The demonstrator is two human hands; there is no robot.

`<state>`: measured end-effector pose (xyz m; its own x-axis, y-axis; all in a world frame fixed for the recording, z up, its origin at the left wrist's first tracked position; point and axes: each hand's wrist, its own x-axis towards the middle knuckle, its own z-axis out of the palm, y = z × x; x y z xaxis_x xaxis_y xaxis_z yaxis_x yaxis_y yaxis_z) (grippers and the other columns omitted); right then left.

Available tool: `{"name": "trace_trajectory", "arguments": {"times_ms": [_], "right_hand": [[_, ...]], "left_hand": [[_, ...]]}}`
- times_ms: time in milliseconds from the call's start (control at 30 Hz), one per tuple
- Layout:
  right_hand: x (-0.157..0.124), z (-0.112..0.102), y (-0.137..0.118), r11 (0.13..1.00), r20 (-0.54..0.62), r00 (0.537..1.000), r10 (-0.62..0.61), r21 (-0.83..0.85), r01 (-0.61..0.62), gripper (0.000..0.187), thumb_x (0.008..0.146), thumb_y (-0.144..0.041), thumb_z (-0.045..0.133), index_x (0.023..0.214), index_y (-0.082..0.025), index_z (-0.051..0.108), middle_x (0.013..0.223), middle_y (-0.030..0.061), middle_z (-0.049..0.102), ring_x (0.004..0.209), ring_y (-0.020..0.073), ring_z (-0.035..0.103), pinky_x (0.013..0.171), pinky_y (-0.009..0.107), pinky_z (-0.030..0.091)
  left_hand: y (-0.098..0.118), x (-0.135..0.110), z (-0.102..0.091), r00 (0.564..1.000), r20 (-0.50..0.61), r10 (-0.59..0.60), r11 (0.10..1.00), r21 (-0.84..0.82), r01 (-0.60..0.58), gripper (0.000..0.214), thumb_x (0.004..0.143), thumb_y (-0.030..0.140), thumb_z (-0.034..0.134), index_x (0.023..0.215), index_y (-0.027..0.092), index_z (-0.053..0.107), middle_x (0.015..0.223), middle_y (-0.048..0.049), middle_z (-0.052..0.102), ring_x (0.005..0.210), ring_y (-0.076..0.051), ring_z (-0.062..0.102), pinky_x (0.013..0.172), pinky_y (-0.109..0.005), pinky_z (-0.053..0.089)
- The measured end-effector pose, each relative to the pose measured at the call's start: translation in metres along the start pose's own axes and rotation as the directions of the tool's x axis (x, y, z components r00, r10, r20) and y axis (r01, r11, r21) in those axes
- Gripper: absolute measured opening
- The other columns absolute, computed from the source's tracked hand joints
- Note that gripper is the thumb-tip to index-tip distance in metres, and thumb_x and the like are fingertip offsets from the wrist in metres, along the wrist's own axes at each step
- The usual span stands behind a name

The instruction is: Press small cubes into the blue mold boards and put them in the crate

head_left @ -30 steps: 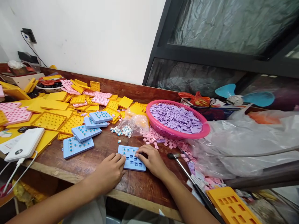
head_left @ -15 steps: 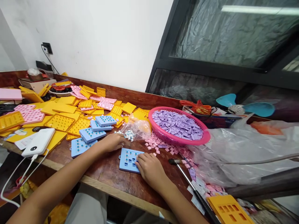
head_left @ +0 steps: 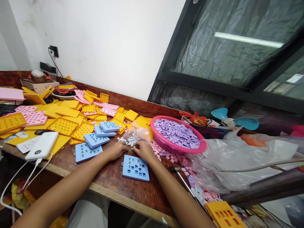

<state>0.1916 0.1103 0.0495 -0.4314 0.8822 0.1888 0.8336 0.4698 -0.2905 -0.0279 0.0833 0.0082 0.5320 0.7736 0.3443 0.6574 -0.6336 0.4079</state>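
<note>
Plate (head_left: 133, 169) is part filled, several sockets (head_left: 140, 169) bare, left hand (head_left: 118, 149) and right hand (head_left: 144, 150) at loose switches (head_left: 132, 140) (finger grip unclear).

Even, fairly bright indoor light washes the white wall (head_left: 106, 41), fading to soft grey at its far left. A streak of reflected tube light (head_left: 249, 40) crosses the dark window (head_left: 213, 60), so the source is probably overhead. Clear plastic sheeting (head_left: 218, 158) catches milky glare; the wooden tabletop (head_left: 140, 198) has only a dull sheen, with deep shadow beneath. Wide-angle stretch skews the outer edges, and the small blue-and-white switches (head_left: 132, 139) look too soft to separate.
</note>
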Motion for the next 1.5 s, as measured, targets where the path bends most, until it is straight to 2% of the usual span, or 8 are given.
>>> {"name": "trace_trajectory", "arguments": {"times_ms": [200,300,367,500,633,933,1233,1500], "right_hand": [[0.013,0.010,0.006,1.000,0.007,1.000,-0.014,0.026,0.014,0.008,0.083,-0.014,0.070,0.084,-0.019,0.077,0.092,0.0082,0.077,0.091,0.0245,0.069,0.083,0.032,0.048],[-0.004,0.000,0.013,0.993,0.014,0.998,-0.067,0.102,0.065,0.015,0.081,-0.010,0.069,0.089,-0.020,0.077,0.095,0.0048,0.077,0.095,0.0217,0.069,0.087,0.031,0.049],[-0.024,-0.010,0.018,0.970,-0.022,0.995,-0.100,0.220,0.103,0.018,0.081,-0.012,0.068,0.095,-0.020,0.077,0.098,0.0049,0.077,0.094,0.0215,0.069,0.087,0.032,0.051],[-0.072,-0.022,0.024,0.887,-0.078,0.988,-0.131,0.436,0.153,0.015,0.086,-0.020,0.067,0.098,-0.021,0.077,0.099,0.0066,0.075,0.092,0.0222,0.069,0.086,0.035,0.052],[-0.098,-0.015,0.027,0.862,-0.068,0.988,-0.140,0.482,0.155,0.013,0.091,-0.029,0.069,0.096,-0.024,0.079,0.098,0.0069,0.076,0.093,0.0225,0.068,0.088,0.036,0.052],[-0.099,-0.010,0.035,0.881,-0.030,0.991,-0.132,0.454,0.131,0.012,0.091,-0.030,0.071,0.096,-0.025,0.081,0.093,0.0060,0.074,0.090,0.0216,0.066,0.085,0.035,0.049],[-0.102,-0.018,0.026,0.950,-0.023,0.988,-0.151,0.274,0.151,0.006,0.093,-0.023,0.068,0.092,-0.023,0.074,0.094,0.0048,0.070,0.095,0.0219,0.062,0.087,0.035,0.045],[-0.103,-0.020,0.023,0.973,-0.005,0.991,-0.131,0.192,0.129,0.006,0.092,-0.022,0.067,0.093,-0.022,0.072,0.096,0.0052,0.068,0.095,0.0231,0.061,0.085,0.035,0.046]], "left_hand": [[0.012,-0.001,-0.009,0.998,-0.062,0.009,0.988,-0.155,-0.019,0.026,0.097,0.017,0.053,0.111,0.023,0.074,0.105,-0.0052,0.072,0.098,-0.018,0.065,0.090,-0.029,0.049],[0.034,-0.005,-0.019,0.994,-0.104,0.038,0.952,-0.300,-0.068,0.019,0.095,0.022,0.060,0.110,0.019,0.072,0.107,-0.0049,0.074,0.097,-0.017,0.067,0.091,-0.028,0.049],[0.048,-0.009,-0.022,0.990,-0.050,0.129,0.933,-0.332,-0.139,0.016,0.094,0.024,0.063,0.106,0.019,0.072,0.105,-0.0046,0.075,0.095,-0.016,0.067,0.089,-0.026,0.048],[0.064,-0.014,-0.018,0.951,0.115,0.285,0.952,-0.153,-0.267,0.010,0.093,0.021,0.065,0.099,0.020,0.073,0.094,-0.0040,0.074,0.091,-0.019,0.064,0.086,-0.030,0.046],[0.066,-0.015,-0.009,0.936,0.149,0.320,0.947,-0.057,-0.315,0.014,0.096,0.021,0.059,0.098,0.022,0.074,0.096,-0.0041,0.073,0.091,-0.019,0.061,0.087,-0.031,0.044],[0.074,-0.016,-0.007,0.973,0.134,0.185,0.981,-0.080,-0.176,0.014,0.093,0.021,0.064,0.100,0.024,0.075,0.094,-0.0037,0.072,0.093,-0.019,0.062,0.088,-0.032,0.043],[0.083,-0.017,-0.005,0.993,0.110,0.054,0.996,0.066,-0.061,0.014,0.094,0.034,0.066,0.093,0.024,0.074,0.089,-0.0038,0.073,0.091,-0.021,0.060,0.082,-0.035,0.040],[0.102,-0.038,0.012,0.985,0.088,0.146,0.917,0.361,-0.168,0.028,0.104,0.029,0.044,0.095,0.017,0.068,0.097,-0.0085,0.067,0.093,-0.023,0.055,0.087,-0.041,0.041]]}}
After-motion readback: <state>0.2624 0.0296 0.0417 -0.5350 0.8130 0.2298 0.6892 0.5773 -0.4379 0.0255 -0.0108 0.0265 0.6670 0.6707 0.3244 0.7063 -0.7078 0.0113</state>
